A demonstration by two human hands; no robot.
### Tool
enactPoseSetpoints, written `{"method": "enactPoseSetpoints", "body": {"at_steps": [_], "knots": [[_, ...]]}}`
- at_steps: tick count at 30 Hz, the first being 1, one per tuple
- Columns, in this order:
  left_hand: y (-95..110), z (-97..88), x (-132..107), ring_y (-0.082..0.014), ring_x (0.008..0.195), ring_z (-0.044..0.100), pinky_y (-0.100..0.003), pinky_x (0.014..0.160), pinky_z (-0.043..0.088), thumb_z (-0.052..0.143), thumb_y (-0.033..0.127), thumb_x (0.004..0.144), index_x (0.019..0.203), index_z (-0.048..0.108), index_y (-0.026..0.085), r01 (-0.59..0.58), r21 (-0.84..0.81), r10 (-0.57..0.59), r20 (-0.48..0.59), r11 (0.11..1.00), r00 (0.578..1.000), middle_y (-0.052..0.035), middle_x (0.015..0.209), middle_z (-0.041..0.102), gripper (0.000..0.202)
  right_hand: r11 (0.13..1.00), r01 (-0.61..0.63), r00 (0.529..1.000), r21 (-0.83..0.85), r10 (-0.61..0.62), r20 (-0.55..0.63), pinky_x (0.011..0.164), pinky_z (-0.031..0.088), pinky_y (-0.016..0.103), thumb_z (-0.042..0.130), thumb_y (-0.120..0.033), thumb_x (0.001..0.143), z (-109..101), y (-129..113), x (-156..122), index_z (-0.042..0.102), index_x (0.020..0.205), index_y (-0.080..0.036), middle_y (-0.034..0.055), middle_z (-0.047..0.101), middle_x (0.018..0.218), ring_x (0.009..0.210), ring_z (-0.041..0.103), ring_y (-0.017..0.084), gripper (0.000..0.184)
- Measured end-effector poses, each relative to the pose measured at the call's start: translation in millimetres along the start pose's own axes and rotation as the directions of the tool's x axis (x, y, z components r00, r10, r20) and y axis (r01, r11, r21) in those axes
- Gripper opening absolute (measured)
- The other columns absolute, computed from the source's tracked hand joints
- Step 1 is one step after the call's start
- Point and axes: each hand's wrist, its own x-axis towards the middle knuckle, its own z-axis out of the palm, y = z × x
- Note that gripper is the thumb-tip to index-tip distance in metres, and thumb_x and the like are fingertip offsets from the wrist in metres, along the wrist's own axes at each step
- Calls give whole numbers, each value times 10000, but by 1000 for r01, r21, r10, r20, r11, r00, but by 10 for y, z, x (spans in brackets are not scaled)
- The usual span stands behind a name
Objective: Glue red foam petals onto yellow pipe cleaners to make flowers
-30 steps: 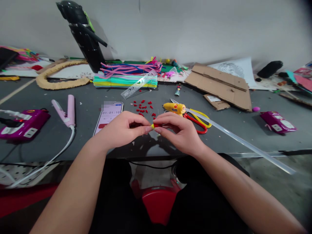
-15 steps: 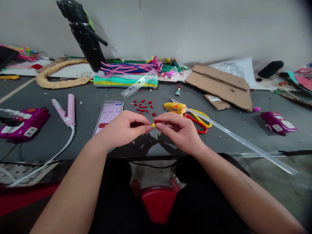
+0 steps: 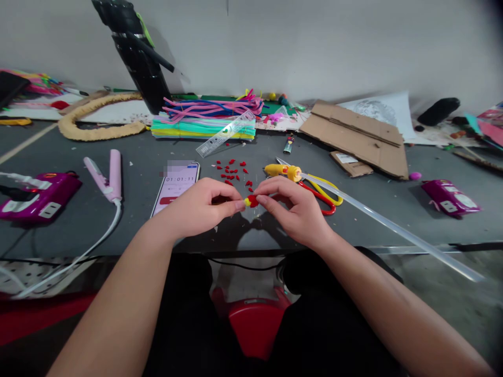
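My left hand (image 3: 202,207) is closed, thumb and fingertips pinching a small fuzzy yellow piece (image 3: 247,202). Against its right side sits a small fuzzy red piece (image 3: 253,201), which the thumb and fingers of my right hand (image 3: 294,209) pinch. Whether the two pieces are joined I cannot tell. Several loose red pieces (image 3: 230,171) lie on the grey table just beyond the fingertips. Behind my right hand rests a yellow hot glue gun (image 3: 275,169) with a long clear glue stick (image 3: 377,215), over scissors with red and yellow handles (image 3: 328,208).
Left of my hands are a phone (image 3: 178,180) running a timer, a pink hair straightener (image 3: 115,175) and a purple power strip (image 3: 43,196). Bundled pipe cleaners (image 3: 204,128), a clear ruler (image 3: 226,134), a lighter (image 3: 288,145) and cardboard (image 3: 357,139) lie farther back.
My right hand has shifted slightly right, and more of the red piece shows between the fingertips. My left hand stays nearly still, holding the yellow piece.
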Motion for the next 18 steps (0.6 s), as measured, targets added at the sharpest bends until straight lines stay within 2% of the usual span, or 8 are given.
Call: {"method": "enactPoseSetpoints", "body": {"at_steps": [3,9,18], "knots": [[-5,2,0,-151,660,593,-237,560,427,569,467,873,852,743,223,7,11,-7,6,1000,1000,-10,753,695,300,999,16,1000,-31,-16,4,820,543,338,588,-254,944,4,12,2,673,939,-211,60,680,988,940,635,184,96],[13,7,8,-133,591,535,-229,532,397,558,445,866,761,716,216,-23,74,22,22,997,1000,10,639,630,297,998,34,999,-57,-33,27,741,528,305,563,-244,957,34,18,8,647,913,-209,50,660,947,876,614,163,101],[44,24,11,-153,689,608,-254,642,437,573,396,857,797,736,236,-8,92,3,53,996,999,16,732,698,236,999,18,999,-43,-16,42,750,520,305,553,-248,964,77,23,13,626,891,-210,40,638,924,851,602,151,110]]}}
